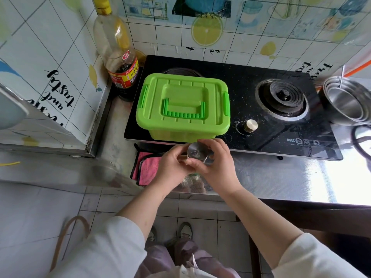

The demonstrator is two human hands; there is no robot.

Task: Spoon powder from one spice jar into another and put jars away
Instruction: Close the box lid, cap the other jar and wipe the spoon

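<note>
White sleeves [112, 247] at 6 o'clock, shoes [185, 230] on the tiled floor [200, 209] between them. Both forearms run up toward centre frame.

We mark the left hand [172, 165] with its fingers curled round the spice jar [197, 155], gripping from the jar's 9 o'clock. The right hand [218, 167] is also clamped on it from 3 o'clock, thumb across the near side and fingertips over the far rim. The jar sits upright between the two hands, over the front edge of the bench [281, 177], and its metal shaker lid with small holes faces us. We cannot tell what is inside.

A pink cloth [146, 169] lies folded on the bench at the left hand's 9 o'clock, just beside it.

At the jar's 12 o'clock, close by, a green lidded box [182, 105] stands on the black gas stove [261, 137]. The lid is on and the handle is flat. The brass knob [250, 125] is at the box's 3 o'clock and the burner [283, 97] at its 2 o'clock.

A dark sauce bottle [118, 53] with a yellow cap stands in the corner at the box's 10 o'clock. Stacked steel bowls [347, 103] are at the far 3 o'clock edge. Behind it all is the tiled wall [220, 41] with lemon stickers.
</note>
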